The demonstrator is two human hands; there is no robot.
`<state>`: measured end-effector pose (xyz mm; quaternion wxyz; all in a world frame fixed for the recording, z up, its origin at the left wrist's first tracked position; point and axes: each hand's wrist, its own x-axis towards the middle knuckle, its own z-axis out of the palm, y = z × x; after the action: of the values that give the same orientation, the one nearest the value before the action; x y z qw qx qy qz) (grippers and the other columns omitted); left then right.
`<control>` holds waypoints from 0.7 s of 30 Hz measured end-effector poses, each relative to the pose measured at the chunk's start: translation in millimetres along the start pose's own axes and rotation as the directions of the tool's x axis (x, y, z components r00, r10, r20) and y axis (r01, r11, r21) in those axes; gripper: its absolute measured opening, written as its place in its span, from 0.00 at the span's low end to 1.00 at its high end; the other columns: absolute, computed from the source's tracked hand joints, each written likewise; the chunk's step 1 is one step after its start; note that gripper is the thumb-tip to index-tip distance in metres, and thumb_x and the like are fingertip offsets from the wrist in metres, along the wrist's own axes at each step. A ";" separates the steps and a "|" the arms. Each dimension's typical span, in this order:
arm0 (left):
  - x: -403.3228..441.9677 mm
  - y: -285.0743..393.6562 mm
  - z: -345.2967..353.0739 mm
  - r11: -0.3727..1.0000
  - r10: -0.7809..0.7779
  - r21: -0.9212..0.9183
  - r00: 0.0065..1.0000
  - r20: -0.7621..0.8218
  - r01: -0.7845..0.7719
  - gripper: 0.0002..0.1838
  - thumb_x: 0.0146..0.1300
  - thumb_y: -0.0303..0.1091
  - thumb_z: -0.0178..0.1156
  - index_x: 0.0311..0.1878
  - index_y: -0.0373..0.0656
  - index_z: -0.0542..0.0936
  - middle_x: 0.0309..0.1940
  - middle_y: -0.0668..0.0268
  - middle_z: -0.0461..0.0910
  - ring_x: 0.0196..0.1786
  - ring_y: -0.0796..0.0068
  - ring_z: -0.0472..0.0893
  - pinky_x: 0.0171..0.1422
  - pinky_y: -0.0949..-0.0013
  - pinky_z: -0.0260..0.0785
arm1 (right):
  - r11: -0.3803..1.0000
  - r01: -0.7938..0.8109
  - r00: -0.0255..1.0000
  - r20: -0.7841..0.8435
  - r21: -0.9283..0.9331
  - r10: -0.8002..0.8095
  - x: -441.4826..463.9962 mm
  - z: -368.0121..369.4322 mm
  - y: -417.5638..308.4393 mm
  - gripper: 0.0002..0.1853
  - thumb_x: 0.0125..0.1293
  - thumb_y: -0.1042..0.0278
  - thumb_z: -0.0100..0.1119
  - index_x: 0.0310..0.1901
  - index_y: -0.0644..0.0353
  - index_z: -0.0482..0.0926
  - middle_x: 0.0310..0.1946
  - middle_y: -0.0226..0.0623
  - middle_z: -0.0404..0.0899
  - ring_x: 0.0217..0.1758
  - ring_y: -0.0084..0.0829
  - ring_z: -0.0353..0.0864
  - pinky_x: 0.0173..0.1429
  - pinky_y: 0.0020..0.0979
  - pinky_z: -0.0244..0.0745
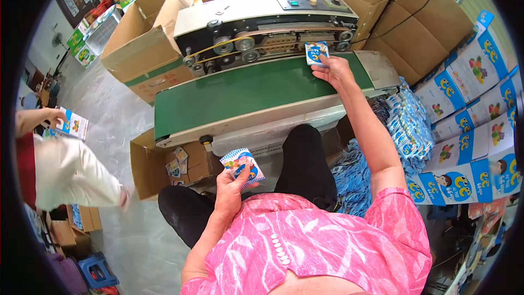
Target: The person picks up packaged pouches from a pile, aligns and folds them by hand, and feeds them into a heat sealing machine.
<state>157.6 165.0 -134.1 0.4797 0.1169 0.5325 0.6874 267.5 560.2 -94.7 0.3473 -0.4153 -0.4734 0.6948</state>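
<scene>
My right hand (334, 71) reaches over the right part of the green conveyor belt (229, 102) and pinches a small blue-and-white packet (316, 53). The packet's top edge is at the front of the band sealing machine (262, 27), near its rollers; whether it has entered them I cannot tell. Close to my lap, my left hand (230, 188) is closed around another blue-and-white packet or small stack of packets (243, 165), thumb on top. How many it holds is hidden.
Heaped packets (406, 123) lie at my right, beside printed cartons (469, 98). An open cardboard box (147, 169) below the belt's left end contains several packets. Another person's hand (52, 117) holds a printed box at left. A blue stool (98, 269) stands lower left.
</scene>
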 end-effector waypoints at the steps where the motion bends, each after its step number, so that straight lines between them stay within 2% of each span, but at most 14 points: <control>1: 0.2 -0.3 -0.6 1.000 0.013 -0.006 1.000 0.009 -0.013 0.10 0.65 0.36 0.62 0.47 0.44 0.80 0.40 0.69 0.81 0.39 0.78 0.82 0.36 0.70 0.78 | 1.000 -0.001 1.000 0.012 -0.002 0.001 -2.7 6.8 0.4 0.15 0.66 0.70 0.59 0.48 0.74 0.72 0.38 0.46 0.81 0.34 0.35 0.85 0.36 0.35 0.86; 4: -0.3 1.3 -1.2 0.999 0.031 -0.021 0.999 0.011 -0.031 0.11 0.64 0.35 0.63 0.47 0.43 0.80 0.39 0.70 0.82 0.39 0.79 0.81 0.37 0.71 0.78 | 0.998 -0.050 0.994 0.098 0.048 0.045 -14.4 28.1 5.5 0.15 0.65 0.72 0.60 0.47 0.73 0.73 0.38 0.46 0.81 0.35 0.35 0.85 0.38 0.36 0.86; 13: -5.2 -1.0 -6.2 0.999 0.048 -0.020 0.998 0.037 -0.047 0.11 0.63 0.37 0.65 0.45 0.42 0.81 0.35 0.71 0.82 0.36 0.82 0.81 0.35 0.73 0.77 | 0.995 -0.082 0.975 0.210 0.048 0.070 -32.3 112.2 31.6 0.11 0.65 0.75 0.58 0.45 0.73 0.72 0.37 0.46 0.81 0.36 0.37 0.86 0.41 0.39 0.86; 16: -8.1 2.3 -9.2 0.997 0.068 -0.030 0.997 0.021 -0.068 0.12 0.63 0.37 0.65 0.45 0.42 0.81 0.35 0.71 0.83 0.36 0.82 0.80 0.35 0.73 0.77 | 0.992 -0.086 0.970 0.233 0.096 0.062 -41.3 137.9 40.1 0.15 0.63 0.75 0.60 0.48 0.77 0.72 0.41 0.50 0.78 0.36 0.46 0.84 0.38 0.43 0.86; 21: -12.7 4.5 -16.6 0.995 0.080 -0.063 0.997 0.010 -0.079 0.12 0.63 0.37 0.65 0.45 0.43 0.82 0.35 0.72 0.83 0.36 0.82 0.80 0.35 0.73 0.76 | 0.992 -0.110 0.958 0.272 0.066 0.089 -55.8 178.3 46.1 0.11 0.65 0.77 0.57 0.45 0.73 0.70 0.37 0.49 0.80 0.35 0.39 0.86 0.39 0.39 0.87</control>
<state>150.6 144.9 -132.6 0.4587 0.1272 0.5029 0.7214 124.9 431.1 -87.6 0.2610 -0.3265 -0.4662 0.7797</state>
